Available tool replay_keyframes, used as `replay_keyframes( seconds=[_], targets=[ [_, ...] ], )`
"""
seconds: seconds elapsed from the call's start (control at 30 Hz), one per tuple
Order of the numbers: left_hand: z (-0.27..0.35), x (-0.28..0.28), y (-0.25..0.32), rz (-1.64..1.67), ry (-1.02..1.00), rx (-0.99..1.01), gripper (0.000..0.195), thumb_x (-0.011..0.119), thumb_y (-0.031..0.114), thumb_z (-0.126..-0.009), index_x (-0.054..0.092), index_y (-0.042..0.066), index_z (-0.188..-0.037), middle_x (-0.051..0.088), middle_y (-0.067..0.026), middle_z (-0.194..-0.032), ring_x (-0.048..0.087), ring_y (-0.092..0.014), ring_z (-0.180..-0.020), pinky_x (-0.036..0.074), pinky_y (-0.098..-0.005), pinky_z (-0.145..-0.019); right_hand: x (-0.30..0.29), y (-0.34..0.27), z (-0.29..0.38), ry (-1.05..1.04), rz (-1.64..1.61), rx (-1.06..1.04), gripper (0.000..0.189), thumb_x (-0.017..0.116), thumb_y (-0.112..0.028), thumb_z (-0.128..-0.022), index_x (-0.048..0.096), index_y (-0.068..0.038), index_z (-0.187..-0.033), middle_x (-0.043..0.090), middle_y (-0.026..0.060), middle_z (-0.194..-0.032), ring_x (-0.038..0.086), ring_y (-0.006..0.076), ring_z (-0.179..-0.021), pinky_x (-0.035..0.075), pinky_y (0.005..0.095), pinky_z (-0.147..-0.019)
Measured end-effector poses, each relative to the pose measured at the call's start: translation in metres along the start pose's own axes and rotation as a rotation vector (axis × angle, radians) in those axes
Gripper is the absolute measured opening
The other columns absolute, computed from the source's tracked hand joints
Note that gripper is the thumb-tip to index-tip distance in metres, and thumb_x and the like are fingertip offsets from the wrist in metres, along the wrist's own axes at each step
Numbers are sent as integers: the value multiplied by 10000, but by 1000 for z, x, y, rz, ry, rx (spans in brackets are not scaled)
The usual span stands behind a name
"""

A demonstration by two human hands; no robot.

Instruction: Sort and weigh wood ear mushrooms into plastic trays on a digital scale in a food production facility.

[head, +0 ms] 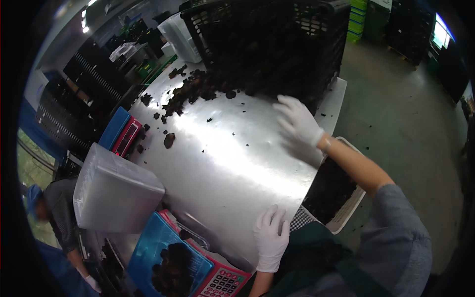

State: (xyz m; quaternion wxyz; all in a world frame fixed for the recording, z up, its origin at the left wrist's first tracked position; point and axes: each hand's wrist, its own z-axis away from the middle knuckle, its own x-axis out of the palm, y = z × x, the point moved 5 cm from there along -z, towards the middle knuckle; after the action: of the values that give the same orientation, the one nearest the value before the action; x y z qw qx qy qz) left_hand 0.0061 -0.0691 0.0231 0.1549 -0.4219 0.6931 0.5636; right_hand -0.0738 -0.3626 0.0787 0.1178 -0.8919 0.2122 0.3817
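My right hand (297,119), in a white glove, hovers over or rests on the metal table (222,174) close to a large black plastic crate (336,55) of dark lumpy pieces; nothing shows in it. Nearer to me, my left hand (272,237), gloved too, lies at the table's near edge with its fingers slightly bent and apart, also without anything visible in it. Beside it stands a red digital scale (222,282) with a blue tray (148,245) that bears a pile of dark pieces (174,269). Loose dark pieces (193,87) spill from the crate onto the tabletop.
Stacked clear plastic bins (118,193) stand at the left, next to a second scale (128,135). A white basket (343,224) of dark material sits below the table's right edge. At the lower left a person (61,211) in a blue cap leans forward. More clear bins (180,39) stand behind.
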Motion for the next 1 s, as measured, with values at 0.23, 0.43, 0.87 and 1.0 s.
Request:
replay_keyframes(
  seconds=[0.23, 0.43, 0.87, 1.0],
  targets=[
    [-3, 0, -5, -2, -3, -52, 254, 708, 131, -811, 712, 82, -1060, 646, -85, -1183, 569, -338, -1117, 445, -462, -960, 125, -89, -88, -369, -264, -53, 566, 511, -306, -996, 414, -19, -1474, 342, 202, -1563, 337, 385, -1428, 269, 458, -1200],
    [-8, -1, -4, 20, -21, 11, 256, 725, 112, -784, 724, 93, -1039, 661, -73, -1132, 601, -329, -1061, 491, -446, -907, 182, -79, -115, -152, -165, -62, 771, 508, -549, -959, 332, -66, -1534, 243, 251, -1597, 242, 411, -1479, 204, 548, -1202],
    [-3, -5, -5, 80, -11, -116, 251, 702, 76, -818, 731, 119, -1064, 699, -51, -1106, 588, -301, -1109, 438, -422, -992, 96, 264, -147, -189, 564, 1011, 824, 512, -718, -863, 345, -278, -1539, 295, 101, -1582, 295, 348, -1447, 307, 644, -1111],
    [-4, -6, -1, 79, 5, -111, 250, 704, 80, -821, 728, 122, -1067, 699, -56, -1096, 595, -298, -1097, 439, -425, -989, 113, 259, -150, -406, 267, 1090, 838, 502, -722, -851, 463, -177, -1488, 375, 117, -1578, 301, 378, -1452, 339, 602, -1112]
  ],
)
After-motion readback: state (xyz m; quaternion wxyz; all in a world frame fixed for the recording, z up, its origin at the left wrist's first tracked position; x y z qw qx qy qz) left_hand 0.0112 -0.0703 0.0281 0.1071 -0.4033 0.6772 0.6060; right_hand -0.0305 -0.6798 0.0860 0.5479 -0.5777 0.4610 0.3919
